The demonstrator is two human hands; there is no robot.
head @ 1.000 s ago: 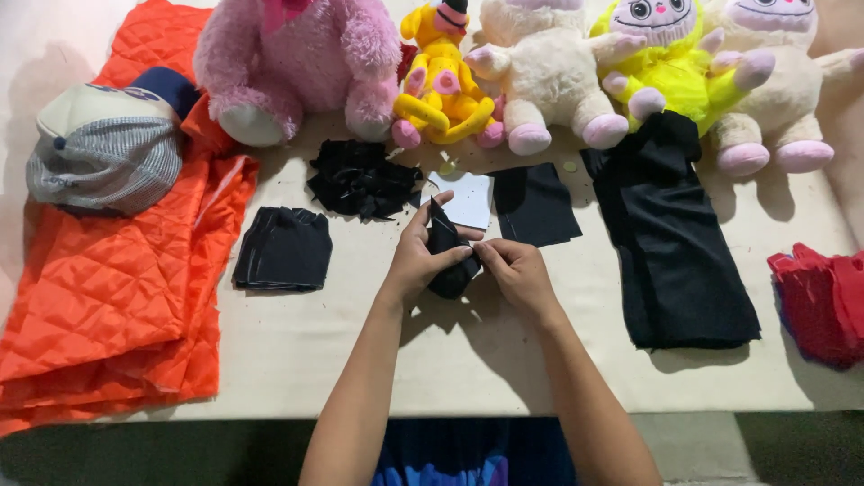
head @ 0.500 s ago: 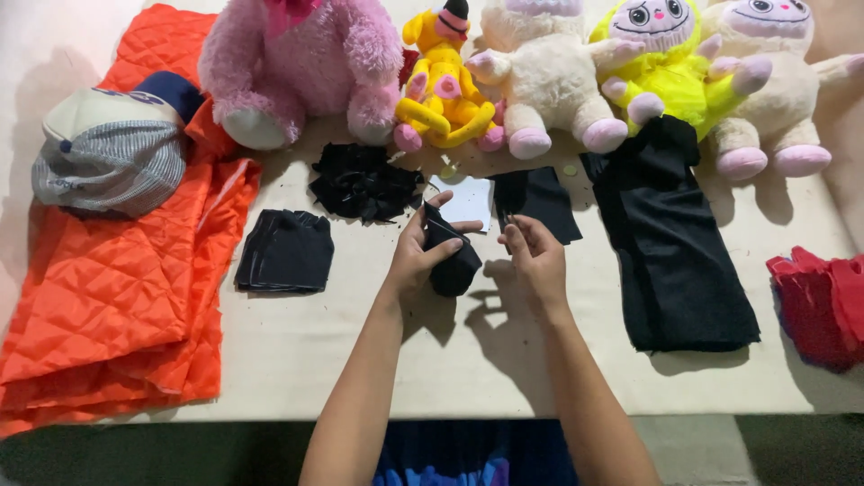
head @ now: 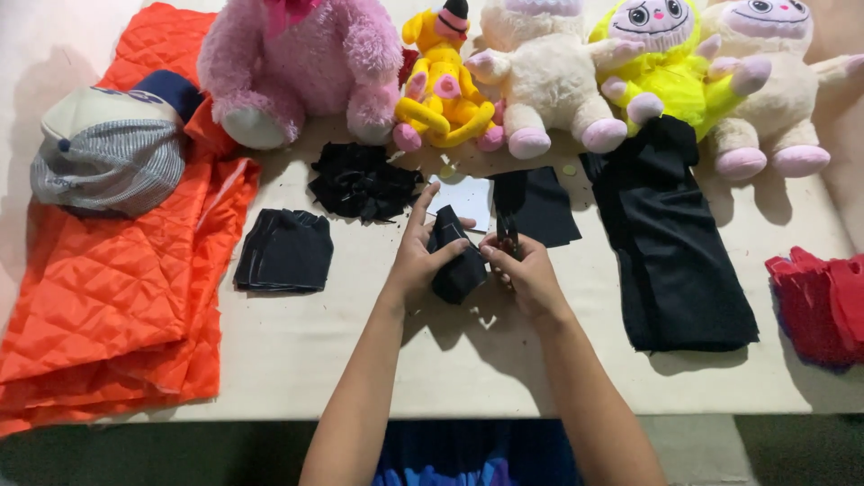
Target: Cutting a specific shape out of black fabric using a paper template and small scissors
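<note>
While the left hand (head: 416, 261) is curling around a small piece of black cloth (head: 456, 263) at the middle of the table (head: 360, 360), its thumb is pressing on the right side of the fabric and its index finger is stretching out straight toward the far edge. The right hand (head: 525, 274) is closing around a dark tool, apparently small scissors (head: 508, 236), whose tip is sticking up just right of the cloth; whether the blades are touching the fabric I cannot tell. Just beyond the hands, a white card (head: 468, 198) is lying flat, and a dark square of fabric (head: 540, 205) is sitting beside it on the right. Farther left, a ragged black scrap pile (head: 362, 182) is resting near a folded black stack (head: 286, 251), which is lying closer to the near edge. A long black garment (head: 670, 243) is stretching down the right part of the table, and red cloth (head: 821, 306) is bunching at the right edge. An orange quilted sheet (head: 117, 279) is covering the left side, with a striped cap (head: 112, 153) sitting on its far part. Along the far edge, a pink plush (head: 297, 63), a small yellow toy (head: 445, 85), a cream plush (head: 540, 72), a yellow-green plush (head: 666, 63) and another cream plush (head: 774, 81) are sitting in a row.
</note>
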